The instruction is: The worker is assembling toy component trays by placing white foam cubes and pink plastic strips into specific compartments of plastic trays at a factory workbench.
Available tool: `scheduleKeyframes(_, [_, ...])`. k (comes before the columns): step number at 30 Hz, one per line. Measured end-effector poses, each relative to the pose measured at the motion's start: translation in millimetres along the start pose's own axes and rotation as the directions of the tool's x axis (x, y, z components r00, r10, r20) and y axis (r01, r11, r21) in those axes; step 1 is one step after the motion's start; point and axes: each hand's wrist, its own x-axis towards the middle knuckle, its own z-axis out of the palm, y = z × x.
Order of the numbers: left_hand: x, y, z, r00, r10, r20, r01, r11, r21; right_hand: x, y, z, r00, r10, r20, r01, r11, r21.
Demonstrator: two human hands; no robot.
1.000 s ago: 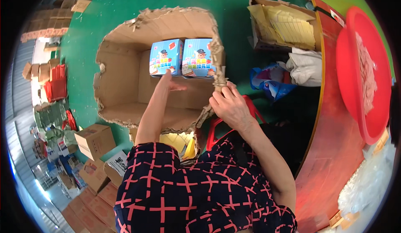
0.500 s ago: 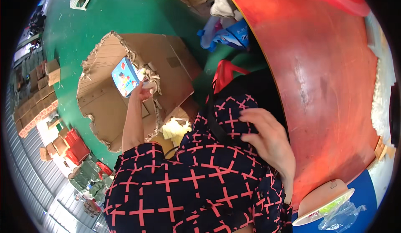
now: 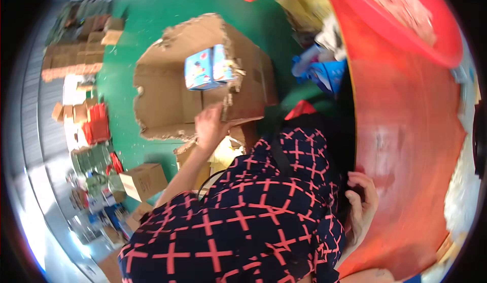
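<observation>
We judge the carton [image 3: 251, 77] stiff, best held by its near side; left hand [image 3: 209, 124] there, grip unclear; right hand [image 3: 361, 202] half-curled, empty.

Wide fisheye, from head height, facing down

Hands [image 3: 209, 128] well apart; two blue boxes [image 3: 198, 72] inside torn carton [image 3: 251, 72].

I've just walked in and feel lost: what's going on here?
Someone in a cross-patterned top has the left hand at the near edge of a ragged-edged cardboard box; whether it grips is unclear. Two blue boxes stand side by side inside. The right hand is by the edge of the red table, nothing visible in it.
</observation>
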Motion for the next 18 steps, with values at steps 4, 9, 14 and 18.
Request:
scheduleKeyframes(4, [-10, -4, 31, 0.817, -0.544, 0.192, 0.563, 0.824, -0.06, 0, 12, 8, 0.973, 0.124, -0.192, -0.072, 0.964, 0.254])
scheduleKeyframes(9, [1, 2, 25, 0.809, -0.581, 0.094, 0.588, 0.8, -0.117, -2, 29, 8, 0.973, 0.042, -0.228, -0.001, 0.984, 0.18])
scheduleKeyframes(14, [-6, -5, 28, 0.795, -0.605, 0.043, 0.604, 0.783, -0.15, 1, 49, 20, 0.917, -0.194, -0.35, 0.161, 0.98, -0.121])
scheduleKeyframes(18, [-3, -15, 14, 0.801, -0.575, 0.17, 0.598, 0.787, -0.153, 3, 47, 32, 0.876, -0.321, -0.359, 0.224, 0.931, -0.287])
